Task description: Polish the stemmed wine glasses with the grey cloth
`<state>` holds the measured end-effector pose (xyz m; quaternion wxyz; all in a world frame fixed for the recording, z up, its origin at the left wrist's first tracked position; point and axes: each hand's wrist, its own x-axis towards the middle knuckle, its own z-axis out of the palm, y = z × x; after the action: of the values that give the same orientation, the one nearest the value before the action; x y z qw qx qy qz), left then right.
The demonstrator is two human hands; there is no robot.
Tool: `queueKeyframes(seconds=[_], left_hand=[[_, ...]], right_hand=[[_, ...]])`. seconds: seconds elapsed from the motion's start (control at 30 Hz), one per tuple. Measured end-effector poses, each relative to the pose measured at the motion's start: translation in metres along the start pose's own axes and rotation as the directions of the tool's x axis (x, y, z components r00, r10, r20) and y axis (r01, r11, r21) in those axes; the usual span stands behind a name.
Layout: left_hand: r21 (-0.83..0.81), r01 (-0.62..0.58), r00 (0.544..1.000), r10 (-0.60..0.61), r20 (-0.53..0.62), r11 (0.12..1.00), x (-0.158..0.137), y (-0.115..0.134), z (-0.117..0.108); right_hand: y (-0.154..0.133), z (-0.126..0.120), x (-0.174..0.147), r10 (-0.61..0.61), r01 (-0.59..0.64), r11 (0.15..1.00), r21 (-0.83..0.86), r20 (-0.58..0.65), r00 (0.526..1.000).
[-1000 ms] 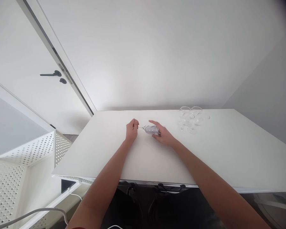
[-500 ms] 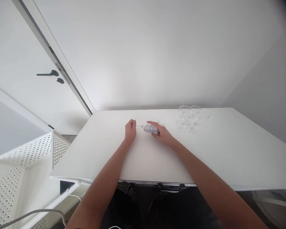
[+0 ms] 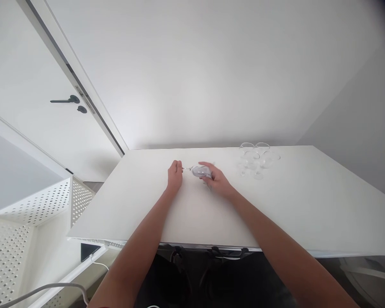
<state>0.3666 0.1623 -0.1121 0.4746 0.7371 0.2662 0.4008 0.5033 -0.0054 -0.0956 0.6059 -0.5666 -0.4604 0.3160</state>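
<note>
A clear wine glass (image 3: 200, 171) is held on its side just above the table, its stem toward the left and its bowl toward the right. My left hand (image 3: 174, 176) is closed around the foot end of the stem, which hides the foot. Around the rim end of the bowl curls my right hand (image 3: 218, 179), thumb below and fingers above. Something pale shows at the bowl and by the right fingers; I cannot tell whether it is a cloth or the glass itself. The glass's rim is hidden by the right hand.
Several clear wine glasses (image 3: 257, 161) stand grouped on the white table (image 3: 141, 205), right of my hands near the back edge. A white wall (image 3: 192, 77) rises behind. At left are a door with a black handle (image 3: 66, 100) and a white perforated panel (image 3: 45, 201).
My right hand has shifted its fingers slightly around the bowl, and pale material now shows below its thumb. The left hand keeps its hold, and the standing glasses have not moved.
</note>
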Motion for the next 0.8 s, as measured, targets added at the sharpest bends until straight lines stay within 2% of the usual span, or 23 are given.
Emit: queueKeyframes(seconds=[0.1, 0.17, 0.27, 0.33, 0.37, 0.4, 0.47, 0.53, 0.57, 0.63, 0.73, 0.8], left_hand=[[-0.003, -0.087, 0.994, 0.087, 0.064, 0.996, -0.0014, 0.0038, 0.0], [0.019, -0.147, 0.986, 0.145, 0.081, 0.989, -0.0026, 0.005, 0.0007], [0.029, -0.115, 0.992, 0.114, 0.044, 0.993, -0.0023, 0.0012, 0.0024], [0.019, -0.053, 0.998, 0.052, 0.017, 0.998, -0.0011, -0.0019, 0.0027], [0.018, -0.036, 0.999, 0.036, 0.013, 0.999, -0.0006, -0.0024, 0.0025], [0.023, -0.037, 0.999, 0.036, 0.017, 0.999, -0.0004, -0.002, 0.0022], [0.043, -0.09, 0.995, 0.088, 0.051, 0.995, -0.0008, 0.0011, 0.0014], [0.055, -0.155, 0.985, 0.15, 0.088, 0.986, -0.0017, 0.0046, 0.0012], [0.054, -0.167, 0.982, 0.162, 0.094, 0.984, -0.0021, 0.0054, 0.0014], [0.044, -0.134, 0.989, 0.131, 0.071, 0.99, -0.002, 0.0045, 0.002], [0.015, -0.025, 0.999, 0.025, 0.028, 1.0, -0.0005, 0.0004, 0.0021], [0.004, -0.007, 1.0, 0.007, 0.029, 1.0, -0.0001, -0.0001, 0.0013]], right_hand=[[0.0004, -0.0038, 0.0026, 0.12, -0.106, 0.959, 0.264, -0.037, 0.992], [0.0008, -0.0068, 0.0027, 0.164, -0.147, 0.936, 0.321, -0.026, 0.986], [0.002, -0.006, 0.0004, 0.068, -0.062, 0.99, 0.126, -0.037, 0.997], [0.0028, -0.0027, -0.0007, -0.018, 0.016, 0.999, -0.05, -0.028, 0.999], [0.0031, -0.0013, -0.0007, -0.03, 0.028, 0.996, -0.083, -0.026, 0.999], [0.0032, -0.0004, -0.0003, -0.014, 0.012, 0.998, -0.062, -0.032, 0.999], [0.0031, -0.0009, 0.0011, 0.084, -0.078, 0.991, 0.106, -0.059, 0.995], [0.0027, -0.0032, 0.0022, 0.186, -0.167, 0.948, 0.272, -0.045, 0.982], [0.0027, -0.0042, 0.0022, 0.201, -0.183, 0.937, 0.298, -0.031, 0.979], [0.003, -0.0042, 0.0012, 0.141, -0.133, 0.97, 0.201, -0.027, 0.99], [0.0046, 0.0, 0.0, -0.034, 0.032, 0.996, -0.088, -0.025, 0.999], [0.0055, 0.002, 0.0011, -0.039, 0.035, 0.995, -0.096, -0.036, 0.999]])
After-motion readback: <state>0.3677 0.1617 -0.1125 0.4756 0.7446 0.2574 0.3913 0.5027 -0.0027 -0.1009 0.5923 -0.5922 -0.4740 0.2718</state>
